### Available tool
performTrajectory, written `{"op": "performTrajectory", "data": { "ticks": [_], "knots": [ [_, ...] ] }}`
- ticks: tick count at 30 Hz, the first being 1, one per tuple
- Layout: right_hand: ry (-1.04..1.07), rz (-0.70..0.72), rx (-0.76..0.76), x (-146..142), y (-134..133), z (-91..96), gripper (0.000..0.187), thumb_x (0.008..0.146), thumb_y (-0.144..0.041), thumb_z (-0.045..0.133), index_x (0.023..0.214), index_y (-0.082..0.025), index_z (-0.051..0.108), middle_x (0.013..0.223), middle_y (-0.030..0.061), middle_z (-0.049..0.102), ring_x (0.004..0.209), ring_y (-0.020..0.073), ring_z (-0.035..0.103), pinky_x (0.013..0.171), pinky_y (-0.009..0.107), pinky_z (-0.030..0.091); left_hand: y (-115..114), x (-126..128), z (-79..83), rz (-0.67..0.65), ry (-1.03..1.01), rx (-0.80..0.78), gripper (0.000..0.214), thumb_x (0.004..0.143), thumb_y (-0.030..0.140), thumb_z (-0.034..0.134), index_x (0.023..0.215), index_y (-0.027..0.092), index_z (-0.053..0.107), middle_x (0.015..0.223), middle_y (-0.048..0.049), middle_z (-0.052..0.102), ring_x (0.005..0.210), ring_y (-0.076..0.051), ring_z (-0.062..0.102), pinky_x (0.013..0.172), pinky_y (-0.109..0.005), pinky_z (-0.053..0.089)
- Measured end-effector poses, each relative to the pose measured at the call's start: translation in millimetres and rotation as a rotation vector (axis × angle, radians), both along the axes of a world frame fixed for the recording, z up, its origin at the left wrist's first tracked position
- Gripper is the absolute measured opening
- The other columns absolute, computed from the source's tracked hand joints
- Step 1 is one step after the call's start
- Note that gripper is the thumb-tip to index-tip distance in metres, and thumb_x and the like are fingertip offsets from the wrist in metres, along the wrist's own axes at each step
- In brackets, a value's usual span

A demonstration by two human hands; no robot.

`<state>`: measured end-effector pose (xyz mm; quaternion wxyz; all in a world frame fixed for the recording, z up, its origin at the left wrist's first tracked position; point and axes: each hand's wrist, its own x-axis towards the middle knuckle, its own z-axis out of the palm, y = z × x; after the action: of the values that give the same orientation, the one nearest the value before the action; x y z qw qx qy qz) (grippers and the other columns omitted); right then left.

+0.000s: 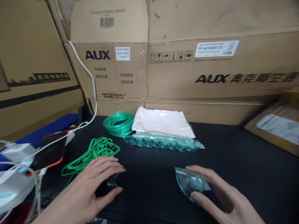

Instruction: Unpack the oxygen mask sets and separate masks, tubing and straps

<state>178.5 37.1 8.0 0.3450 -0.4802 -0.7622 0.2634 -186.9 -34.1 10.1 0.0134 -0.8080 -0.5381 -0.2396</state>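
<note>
My right hand (219,194) holds a clear green plastic mask (190,183) between thumb and fingers, low over the black table (245,161). My left hand (93,186) lies curled on the table with its fingers closed over a small clear item (111,182) that I cannot make out. Just beyond the left hand lies a tangle of green elastic straps (93,154). Farther back are a coil of green tubing (118,123), a row of stacked clear green masks (163,143) and a pile of white plastic bags (162,122).
Large AUX cardboard boxes (187,71) wall off the back of the table. At the left edge lie a phone in an orange case (50,151) with white cables (91,77) and some papers. A brown parcel (275,127) rests at the far right.
</note>
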Motion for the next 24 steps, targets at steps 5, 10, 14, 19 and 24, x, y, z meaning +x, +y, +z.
{"op": "performTrajectory", "data": {
  "ticks": [5, 10, 14, 19, 24],
  "knots": [
    [0.086, -0.134, 0.105, 39, 38, 35.2, 0.045, 0.084, -0.057, 0.074, 0.12, -0.031, 0.068, 0.122, 0.0046, 0.073, 0.114, 0.0295, 0.07, 0.101, 0.037, 0.057, 26, 51, 5.2, -0.101, -0.105, 0.018, 0.03, 0.098, 0.032, 0.066, 0.128, 0.032, 0.063, 0.127, 0.0, 0.069, 0.127, -0.023, 0.059, 0.112, -0.041, 0.049],
    [0.112, -0.015, 0.043, 65, 99, 29.4, 0.047, 0.085, -0.058, 0.073, 0.118, -0.027, 0.061, 0.124, 0.0079, 0.068, 0.12, 0.0303, 0.065, 0.109, 0.045, 0.051, 73, 127, 34.0, -0.242, -0.141, -0.043, 0.032, 0.099, 0.025, 0.065, 0.131, 0.026, 0.062, 0.132, -0.0014, 0.066, 0.124, -0.023, 0.059, 0.112, -0.045, 0.048],
    [0.05, 0.07, 0.019, 66, 119, 23.3, 0.047, 0.083, -0.059, 0.075, 0.115, -0.025, 0.065, 0.119, 0.0085, 0.071, 0.117, 0.0317, 0.066, 0.103, 0.047, 0.054, 112, 156, 43.2, -0.244, -0.053, 0.017, 0.034, 0.1, 0.019, 0.062, 0.134, 0.02, 0.062, 0.14, -0.0071, 0.061, 0.129, -0.027, 0.055, 0.113, -0.045, 0.047],
    [-0.003, 0.18, -0.047, 62, 114, 24.8, 0.043, 0.088, -0.056, 0.07, 0.118, -0.024, 0.069, 0.118, 0.0079, 0.074, 0.108, 0.0285, 0.071, 0.096, 0.04, 0.059, 142, 159, 37.6, -0.268, 0.039, 0.011, 0.033, 0.102, 0.015, 0.056, 0.133, 0.022, 0.066, 0.129, -0.0079, 0.067, 0.118, -0.028, 0.06, 0.101, -0.044, 0.054],
    [-0.063, 0.177, -0.032, 59, 116, 23.6, 0.043, 0.09, -0.055, 0.068, 0.121, -0.026, 0.07, 0.127, 0.0074, 0.073, 0.119, 0.0315, 0.067, 0.103, 0.044, 0.054, 148, 157, 31.6, -0.27, 0.037, 0.011, 0.035, 0.103, 0.013, 0.053, 0.135, 0.022, 0.064, 0.129, -0.0076, 0.065, 0.115, -0.028, 0.059, 0.099, -0.043, 0.053]
  ]
}}
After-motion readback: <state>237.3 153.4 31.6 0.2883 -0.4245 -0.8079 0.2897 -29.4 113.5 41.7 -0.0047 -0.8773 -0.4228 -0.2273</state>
